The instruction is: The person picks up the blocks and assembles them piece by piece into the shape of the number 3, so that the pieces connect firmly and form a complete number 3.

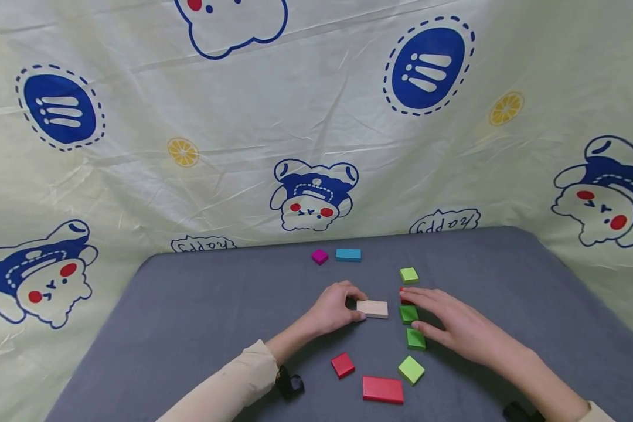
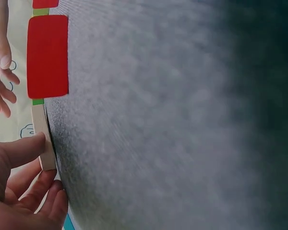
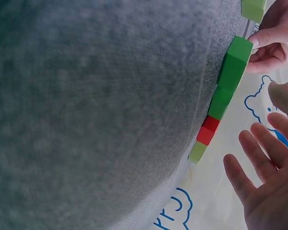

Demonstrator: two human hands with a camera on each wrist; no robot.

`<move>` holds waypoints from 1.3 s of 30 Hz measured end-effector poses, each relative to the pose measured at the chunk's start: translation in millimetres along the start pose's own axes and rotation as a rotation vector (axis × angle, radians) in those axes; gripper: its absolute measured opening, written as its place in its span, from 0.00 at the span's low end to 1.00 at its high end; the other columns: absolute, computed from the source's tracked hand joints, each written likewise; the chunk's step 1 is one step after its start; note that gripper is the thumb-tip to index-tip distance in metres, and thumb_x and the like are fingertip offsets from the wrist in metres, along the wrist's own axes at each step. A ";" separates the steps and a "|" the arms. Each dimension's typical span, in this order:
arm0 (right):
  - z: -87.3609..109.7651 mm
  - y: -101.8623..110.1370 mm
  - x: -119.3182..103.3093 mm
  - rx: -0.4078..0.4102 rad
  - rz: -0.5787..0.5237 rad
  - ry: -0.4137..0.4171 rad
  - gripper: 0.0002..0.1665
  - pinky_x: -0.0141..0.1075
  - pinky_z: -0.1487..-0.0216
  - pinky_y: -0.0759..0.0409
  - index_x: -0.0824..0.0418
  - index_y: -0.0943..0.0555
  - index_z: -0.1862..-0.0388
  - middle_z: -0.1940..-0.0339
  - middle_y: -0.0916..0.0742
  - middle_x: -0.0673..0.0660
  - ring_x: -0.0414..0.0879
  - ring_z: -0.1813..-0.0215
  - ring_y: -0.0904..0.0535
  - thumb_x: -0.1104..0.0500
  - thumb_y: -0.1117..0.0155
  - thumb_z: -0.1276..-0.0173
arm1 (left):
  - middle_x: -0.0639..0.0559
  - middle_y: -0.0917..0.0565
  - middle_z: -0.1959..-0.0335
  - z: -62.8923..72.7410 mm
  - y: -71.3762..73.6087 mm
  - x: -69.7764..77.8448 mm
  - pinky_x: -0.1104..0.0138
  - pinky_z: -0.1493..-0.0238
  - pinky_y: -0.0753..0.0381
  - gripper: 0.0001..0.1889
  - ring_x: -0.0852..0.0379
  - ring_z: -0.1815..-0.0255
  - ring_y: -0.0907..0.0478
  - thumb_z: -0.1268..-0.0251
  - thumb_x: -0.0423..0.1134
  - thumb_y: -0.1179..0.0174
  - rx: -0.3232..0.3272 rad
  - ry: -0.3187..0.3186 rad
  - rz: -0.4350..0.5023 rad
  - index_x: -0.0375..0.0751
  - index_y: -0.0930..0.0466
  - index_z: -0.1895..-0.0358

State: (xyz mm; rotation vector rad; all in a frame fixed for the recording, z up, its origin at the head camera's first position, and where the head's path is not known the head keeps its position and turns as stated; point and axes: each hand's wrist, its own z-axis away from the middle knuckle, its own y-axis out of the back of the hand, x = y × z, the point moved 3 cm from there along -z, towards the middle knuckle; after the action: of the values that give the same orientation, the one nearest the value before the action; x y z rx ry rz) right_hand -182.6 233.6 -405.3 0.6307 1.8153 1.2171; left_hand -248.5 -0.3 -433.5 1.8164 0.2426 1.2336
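Observation:
My left hand [image 1: 333,309] pinches one end of a pale wooden block [image 1: 374,309] lying on the grey table. In the left wrist view the thumb is on one side of the block [image 2: 41,125] and fingers are on the other. To the right, my right hand [image 1: 461,325] hovers with extended fingers over a column of small blocks. Its fingertips overlap a small red block [image 1: 402,296], mostly hidden, and its thumb is close to two green blocks [image 1: 415,340]. The right wrist view shows straight, spread fingers [image 3: 254,153] with nothing between them.
Light green blocks lie at the column's far end [image 1: 408,275] and near end [image 1: 411,370]. Closer to me are a red square block [image 1: 343,365] and a red rectangular block [image 1: 383,390]. A magenta block [image 1: 320,257] and a blue block [image 1: 349,255] sit near the back edge, before a printed curtain [image 1: 232,193].

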 end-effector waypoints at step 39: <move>-5.2 -2.0 -0.8 -0.047 -0.009 -0.002 0.31 0.54 0.40 0.28 0.55 0.27 0.30 0.32 0.24 0.51 0.52 0.33 0.30 0.54 0.33 0.31 | 0.55 0.19 0.59 31.9 35.4 -37.6 0.61 0.49 0.27 0.12 0.56 0.55 0.25 0.42 0.36 0.29 0.034 0.057 0.024 0.42 0.13 0.54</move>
State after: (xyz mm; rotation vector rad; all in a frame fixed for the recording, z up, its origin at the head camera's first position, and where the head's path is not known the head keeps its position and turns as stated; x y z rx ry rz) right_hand -186.5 229.6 -405.9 0.5968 1.7815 1.2492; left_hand -251.2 -61.0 -434.0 1.8198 0.2760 1.3065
